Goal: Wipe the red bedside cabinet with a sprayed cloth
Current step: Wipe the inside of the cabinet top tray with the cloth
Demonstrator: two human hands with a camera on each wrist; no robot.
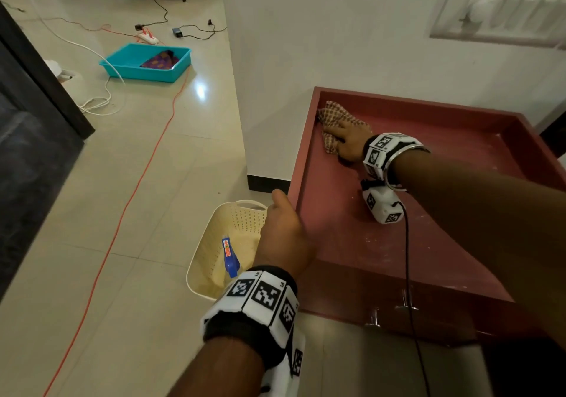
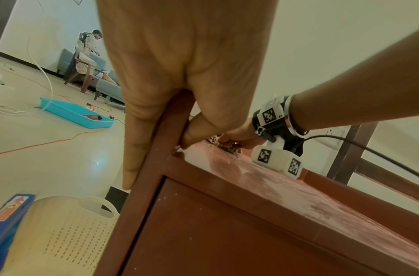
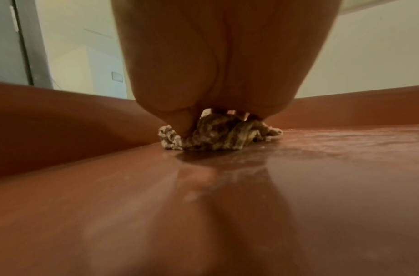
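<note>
The red bedside cabinet [image 1: 428, 219] has a recessed top inside a raised rim, dusty with pale smears. A brown checked cloth [image 1: 332, 111] lies bunched in the top's far left corner. My right hand [image 1: 335, 136] lies on the cloth and holds it down against the top. In the right wrist view the cloth [image 3: 217, 134] is gathered between thumb and fingers under my right hand [image 3: 203, 74]. My left hand [image 1: 283, 228] grips the cabinet's left rim [image 1: 301, 164]. In the left wrist view the left hand [image 2: 170, 115] has its thumb outside the rim and its fingers curled over it.
A cream perforated basket [image 1: 211, 243] stands on the floor left of the cabinet with a blue spray bottle [image 1: 229, 257] in it. A white wall corner [image 1: 275, 90] meets the cabinet's back left. Further left are an orange cable [image 1: 137, 182] and a teal tray [image 1: 134, 66].
</note>
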